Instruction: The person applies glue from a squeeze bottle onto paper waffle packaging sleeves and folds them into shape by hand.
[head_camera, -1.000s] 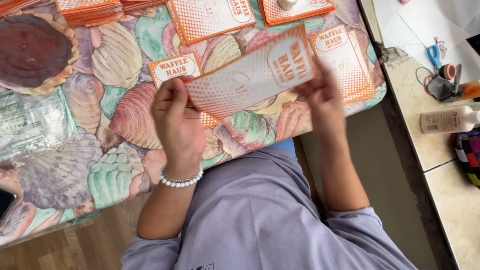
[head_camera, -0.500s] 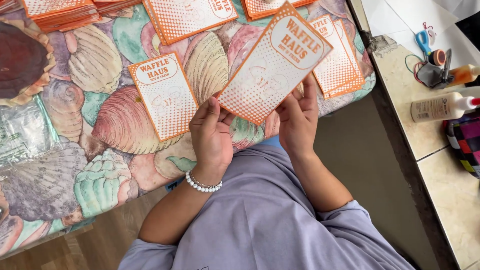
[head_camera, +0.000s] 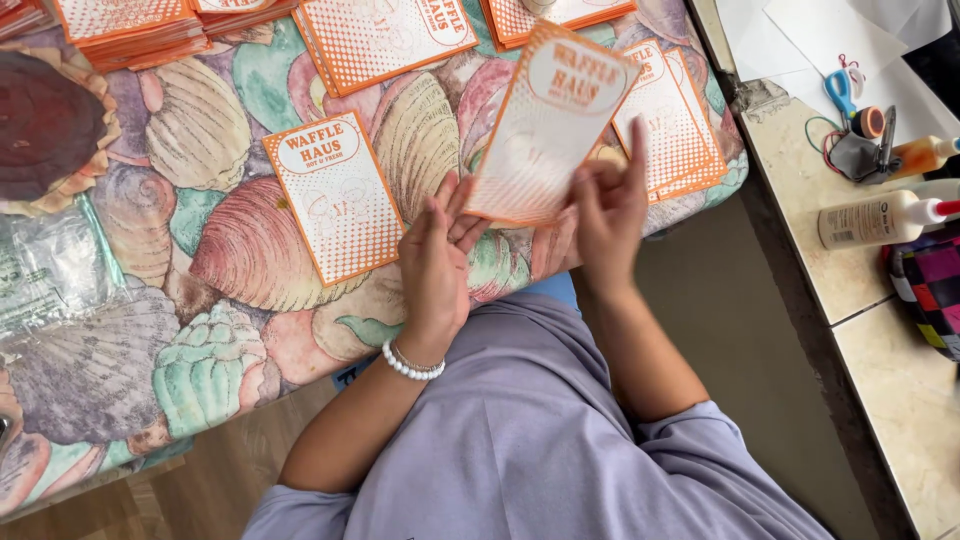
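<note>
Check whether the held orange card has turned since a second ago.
Yes. The orange card in the right hand has turned from lying crosswise to standing nearly upright, judged against the flat card on the seashell cloth.

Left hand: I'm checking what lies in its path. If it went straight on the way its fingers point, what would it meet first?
The left hand points up and right at the orange-and-white card that the right hand holds; its fingertips look already at the card's lower edge, though depth is unclear.
</note>
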